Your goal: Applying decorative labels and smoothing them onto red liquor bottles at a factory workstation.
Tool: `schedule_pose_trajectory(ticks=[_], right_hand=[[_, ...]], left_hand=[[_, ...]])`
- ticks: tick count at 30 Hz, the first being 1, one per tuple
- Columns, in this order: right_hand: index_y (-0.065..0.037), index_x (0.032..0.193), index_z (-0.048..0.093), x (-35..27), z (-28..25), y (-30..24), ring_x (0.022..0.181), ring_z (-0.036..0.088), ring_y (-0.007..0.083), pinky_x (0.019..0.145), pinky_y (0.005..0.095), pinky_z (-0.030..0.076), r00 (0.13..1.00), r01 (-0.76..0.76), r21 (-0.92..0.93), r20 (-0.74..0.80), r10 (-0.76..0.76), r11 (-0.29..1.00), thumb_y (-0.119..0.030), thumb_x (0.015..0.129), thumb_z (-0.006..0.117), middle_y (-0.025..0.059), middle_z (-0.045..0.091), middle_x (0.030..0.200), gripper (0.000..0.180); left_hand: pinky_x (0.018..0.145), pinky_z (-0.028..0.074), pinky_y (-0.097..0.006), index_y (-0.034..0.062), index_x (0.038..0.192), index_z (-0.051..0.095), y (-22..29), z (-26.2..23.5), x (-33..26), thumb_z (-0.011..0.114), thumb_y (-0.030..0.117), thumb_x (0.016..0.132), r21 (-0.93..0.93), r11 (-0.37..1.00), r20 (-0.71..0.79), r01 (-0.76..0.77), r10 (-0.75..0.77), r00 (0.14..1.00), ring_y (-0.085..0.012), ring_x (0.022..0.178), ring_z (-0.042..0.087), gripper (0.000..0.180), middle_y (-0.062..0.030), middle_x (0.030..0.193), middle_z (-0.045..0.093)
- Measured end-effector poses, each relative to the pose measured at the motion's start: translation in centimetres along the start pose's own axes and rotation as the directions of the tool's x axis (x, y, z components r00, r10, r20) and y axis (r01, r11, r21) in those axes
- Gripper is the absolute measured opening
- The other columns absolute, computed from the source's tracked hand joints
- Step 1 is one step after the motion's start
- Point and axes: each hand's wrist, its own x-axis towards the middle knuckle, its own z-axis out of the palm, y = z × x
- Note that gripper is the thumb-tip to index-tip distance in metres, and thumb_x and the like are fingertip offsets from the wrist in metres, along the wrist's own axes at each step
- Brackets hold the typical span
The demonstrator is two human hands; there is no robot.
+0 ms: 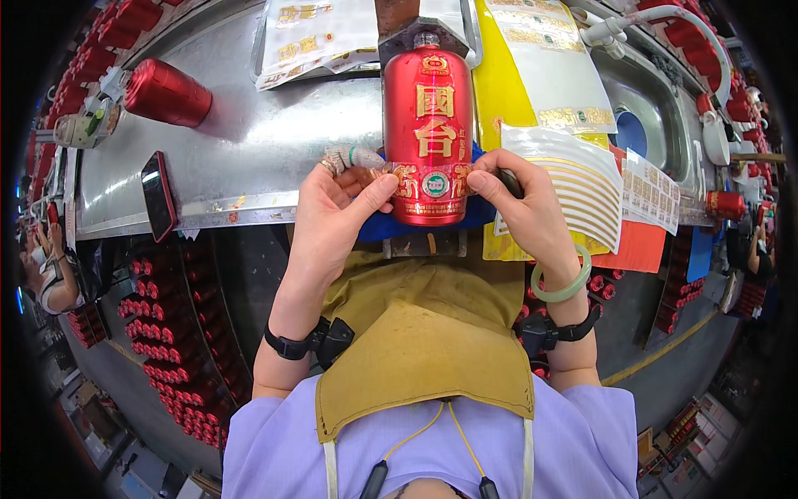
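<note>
A red bottle point(431, 125) with gold characters lies in front of me, its neck pointing away. Across its lower part runs a gold decal point(405, 181) with a round silver and green emblem point(435, 184). My left hand point(339, 198) is closed at the bottle's left side, thumb and forefinger pinching the decal's clear end. White coverings wrap some of its fingertips. On the other side my right hand point(525, 200) presses its thumb to the decal's right end. A small dark object point(510, 182) sits in its grip, its kind mostly hidden.
Gold decal sheets point(561, 179) lie to the right on yellow and red sheets, beside a sink point(657, 108). More sheets point(303, 37) rest in a tray behind. Leftward on the metal table are another red bottle point(169, 93), a glass jar point(87, 125) and a phone point(159, 195).
</note>
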Motion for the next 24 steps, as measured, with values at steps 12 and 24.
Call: schedule_pose_trajectory(ticks=[12, 24], right_hand=[[0.003, 0.133, 0.054, -1.2, -0.4, -1.7, 0.1, 0.056, 0.0118, 0.092, 0.0276, 0.046, 0.96, 0.074, 0.082, -0.276, -0.049, 0.994, -0.009, 0.103, 0.062, 0.007, 0.059, 0.114, 0.033], [0.001, 0.133, 0.059, -1.8, 0.1, -1.6, 0.093, 0.049, 0.017, 0.087, 0.028, 0.042, 0.993, 0.071, -0.088, -0.084, -0.078, 0.994, -0.021, 0.093, 0.075, 0.0047, 0.048, 0.099, 0.048]], left_hand=[[0.088, 0.05, -0.028, 0.0033, 0.122, 0.059, 0.4, 0.5, 0.0, 0.077, 0.011, 0.094, -0.003, 1.0, -0.066, 0.017, -0.017, 0.998, -0.013, 0.104, 0.064, 0.034, -0.0062, 0.112, 0.068], [0.092, 0.053, -0.03, -0.0014, 0.134, 0.052, -1.5, -0.5, 0.1, 0.069, 0.004, 0.097, 0.197, 0.97, -0.166, -0.142, 0.176, 0.97, -0.0157, 0.11, 0.062, 0.041, -0.0117, 0.125, 0.063]])
